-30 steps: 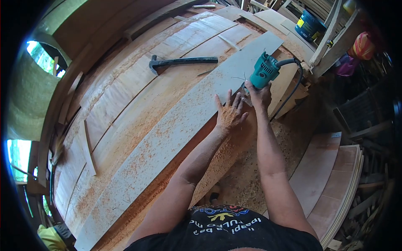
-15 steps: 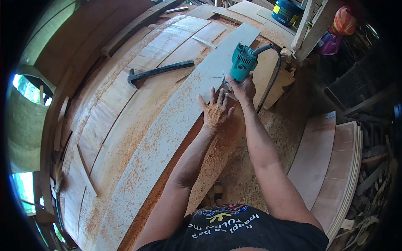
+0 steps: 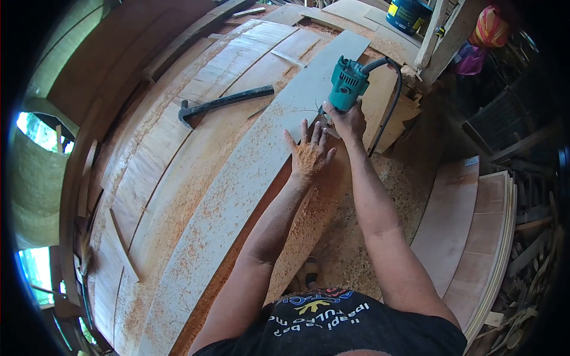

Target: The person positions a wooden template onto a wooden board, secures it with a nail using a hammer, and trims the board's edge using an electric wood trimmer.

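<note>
My right hand [image 3: 348, 123] is wrapped round the lower part of a teal trim router [image 3: 348, 85], which stands at the right edge of a long pale board [image 3: 237, 178]. A dark cord [image 3: 394, 83] runs from the router's top and loops down on the right. My left hand [image 3: 308, 156] lies flat on the board's edge just left of the router, fingers spread, its back coated in sawdust. The router's bit is hidden from view. Sawdust and shavings are scattered along the board.
A black hammer-shaped tool [image 3: 228, 101] lies on the curved planked surface [image 3: 160, 139] to the left, with a thin wood strip [image 3: 123, 246] lower down. Curved plywood sheets [image 3: 475, 237] stand stacked at the right. A dark bucket [image 3: 408, 15] sits at the back beside a wooden post [image 3: 448, 41].
The router and my right hand have shifted slightly up and to the right along the board's edge. My left hand stays spread on the board, slightly farther right.
</note>
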A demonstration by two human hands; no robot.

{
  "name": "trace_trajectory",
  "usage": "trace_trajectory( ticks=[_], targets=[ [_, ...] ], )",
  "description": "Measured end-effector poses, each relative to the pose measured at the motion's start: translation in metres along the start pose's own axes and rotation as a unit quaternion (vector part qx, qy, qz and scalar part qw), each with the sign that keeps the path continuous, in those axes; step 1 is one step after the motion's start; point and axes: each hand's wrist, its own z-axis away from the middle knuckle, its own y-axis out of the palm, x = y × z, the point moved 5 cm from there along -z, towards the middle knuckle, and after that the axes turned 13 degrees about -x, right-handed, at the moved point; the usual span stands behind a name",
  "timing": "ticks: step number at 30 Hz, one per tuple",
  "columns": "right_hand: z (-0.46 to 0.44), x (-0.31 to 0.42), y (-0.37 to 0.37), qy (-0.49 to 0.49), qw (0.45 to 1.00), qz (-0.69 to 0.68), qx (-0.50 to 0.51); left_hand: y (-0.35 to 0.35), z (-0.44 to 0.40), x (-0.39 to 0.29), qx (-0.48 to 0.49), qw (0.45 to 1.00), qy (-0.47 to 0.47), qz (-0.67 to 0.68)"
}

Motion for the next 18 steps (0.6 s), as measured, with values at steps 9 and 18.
trace_trajectory(
  ticks=[9, 18],
  targets=[
    [-0.011, -0.001, 0.001, 0.009, 1.0, 0.0, 0.008, 0.005, -0.009, -0.003, 0.004, 1.0, 0.004, 0.0],
    [-0.025, -0.008, 0.005, 0.001, 1.0, 0.002, 0.011, 0.017, -0.02, -0.004, 0.002, 1.0, 0.007, -0.013]
  ],
)
